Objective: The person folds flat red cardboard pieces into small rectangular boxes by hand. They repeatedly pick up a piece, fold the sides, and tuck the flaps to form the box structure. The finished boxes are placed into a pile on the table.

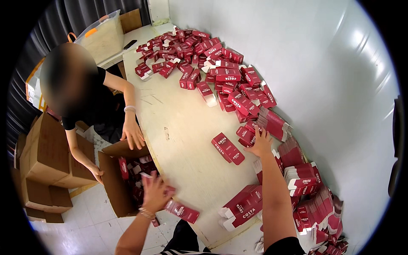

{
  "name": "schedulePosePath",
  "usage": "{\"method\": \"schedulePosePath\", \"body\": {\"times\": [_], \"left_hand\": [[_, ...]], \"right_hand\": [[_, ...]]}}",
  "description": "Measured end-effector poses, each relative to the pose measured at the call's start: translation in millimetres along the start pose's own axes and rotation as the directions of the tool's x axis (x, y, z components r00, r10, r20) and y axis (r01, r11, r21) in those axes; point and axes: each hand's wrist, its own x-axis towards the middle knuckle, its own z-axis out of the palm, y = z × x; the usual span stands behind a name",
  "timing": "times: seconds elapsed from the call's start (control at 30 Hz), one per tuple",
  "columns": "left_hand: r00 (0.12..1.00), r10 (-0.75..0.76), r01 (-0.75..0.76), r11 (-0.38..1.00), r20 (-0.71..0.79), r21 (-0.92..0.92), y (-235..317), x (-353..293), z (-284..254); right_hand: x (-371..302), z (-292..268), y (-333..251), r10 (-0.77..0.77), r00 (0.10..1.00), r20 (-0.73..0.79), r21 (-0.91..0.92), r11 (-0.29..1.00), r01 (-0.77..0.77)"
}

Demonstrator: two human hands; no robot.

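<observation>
Blurred by motion, my left hand (pixel 155 194) is over the near edge of an open brown cardboard box (pixel 111 187). Red shows on both sides of its fingers, but its grip is unclear. Just right of it, a small red carton (pixel 183 211) lies at the table's edge. My right hand (pixel 260 145) has its fingers spread against red cartons (pixel 246 134) on the right side of the table. Left of that hand lies a flat, unfolded red carton (pixel 228 148). More loose red cartons fill part of the cardboard box.
A heap of red cartons (pixel 225 74) runs along the wall. Stacks of flattened cartons (pixel 304 180) sit by my right arm, with a pair of cartons (pixel 244 208) near the front edge. Across the box, a co-worker's hand (pixel 132 132) hovers. Brown boxes (pixel 51 148) are stacked left.
</observation>
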Motion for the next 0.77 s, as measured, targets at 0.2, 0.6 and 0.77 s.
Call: {"method": "schedulePosePath", "body": {"times": [0.2,0.6,0.77], "left_hand": [[0.929,-0.291,0.321,0.941,-0.231,0.108,-67.9,-71.9,-8.1],[0.997,-0.038,0.031,0.994,-0.061,-0.105,-1.7,-116.9,116.8],[0.908,-0.389,0.375,0.920,-0.153,-0.115,-52.9,-149.9,104.7]], "right_hand": [[-10.3,8.0,-41.1,-0.012,1.000,0.014,0.065,0.998,0.011],[-114.6,77.7,-242.1,-0.422,0.900,0.106,0.537,0.786,0.306],[-134.8,87.2,-232.1,-0.594,0.801,-0.075,0.672,0.563,0.480]]}}
